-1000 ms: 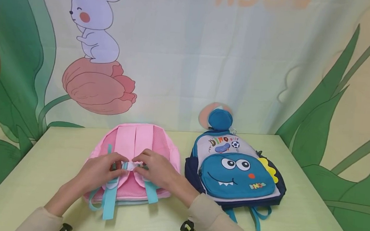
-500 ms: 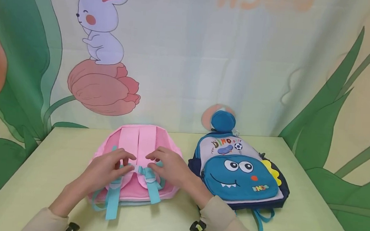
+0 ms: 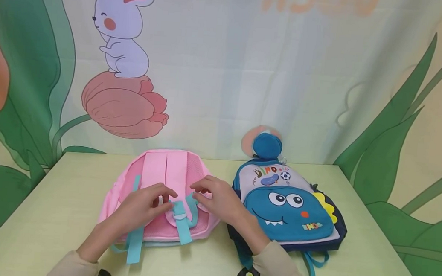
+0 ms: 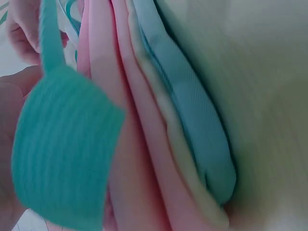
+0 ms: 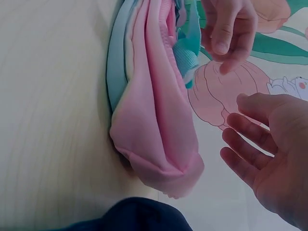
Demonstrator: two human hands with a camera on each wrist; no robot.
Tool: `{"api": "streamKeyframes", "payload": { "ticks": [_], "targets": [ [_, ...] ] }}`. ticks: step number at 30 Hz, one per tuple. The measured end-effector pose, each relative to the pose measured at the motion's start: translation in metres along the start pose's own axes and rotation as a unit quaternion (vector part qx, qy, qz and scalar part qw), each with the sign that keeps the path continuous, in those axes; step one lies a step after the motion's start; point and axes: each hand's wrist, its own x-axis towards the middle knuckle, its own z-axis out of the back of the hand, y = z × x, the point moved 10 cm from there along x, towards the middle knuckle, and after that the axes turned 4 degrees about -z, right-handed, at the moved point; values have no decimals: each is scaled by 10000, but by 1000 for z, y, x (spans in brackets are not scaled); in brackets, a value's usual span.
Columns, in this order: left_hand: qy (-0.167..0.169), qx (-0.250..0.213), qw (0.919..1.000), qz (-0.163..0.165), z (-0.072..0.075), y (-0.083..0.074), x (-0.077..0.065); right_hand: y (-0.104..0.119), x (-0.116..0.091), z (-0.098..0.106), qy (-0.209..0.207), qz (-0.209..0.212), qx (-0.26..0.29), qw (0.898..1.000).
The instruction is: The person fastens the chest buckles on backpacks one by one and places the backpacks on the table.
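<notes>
A pink backpack (image 3: pixel 165 164) lies on the table with its strap side up. Light-blue webbing straps (image 3: pixel 134 245) trail over its lower edge. My left hand (image 3: pixel 143 205) hovers above the middle of the straps, thumb and fingers apart. My right hand (image 3: pixel 220 198) is over the backpack's right side, beside the looped blue strap (image 3: pixel 191 208). In the right wrist view the right hand's fingers (image 5: pixel 248 134) are spread with nothing between them, and the left hand's fingers (image 5: pixel 231 33) bend loosely. A blue strap (image 4: pixel 67 149) fills the foreground of the left wrist view. The left hand hides the buckle area between the straps.
A blue and grey dinosaur backpack (image 3: pixel 289 211) lies close on the right, with a round blue pouch (image 3: pixel 267 145) at its top. Behind the pale table (image 3: pixel 68 178) hangs a printed curtain (image 3: pixel 210 69).
Both hands pinched the white buckle piece between the straps a second ago. They have let go, drawn apart, and shifted right over the backpack.
</notes>
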Motion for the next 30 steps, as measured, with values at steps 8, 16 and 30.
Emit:
{"api": "streamKeyframes", "payload": {
  "ticks": [8,16,30],
  "targets": [
    [-34,-134,9998,-149,-8,-12,7,-10,-8,15,-164,-166,102,9997],
    [42,-430,9985,-336,-19,-31,23,-29,-15,32,-618,-188,272,9975],
    [178,-280,9981,-519,-50,-68,54,-60,-24,70,-936,-342,381,9943]
  ]
}}
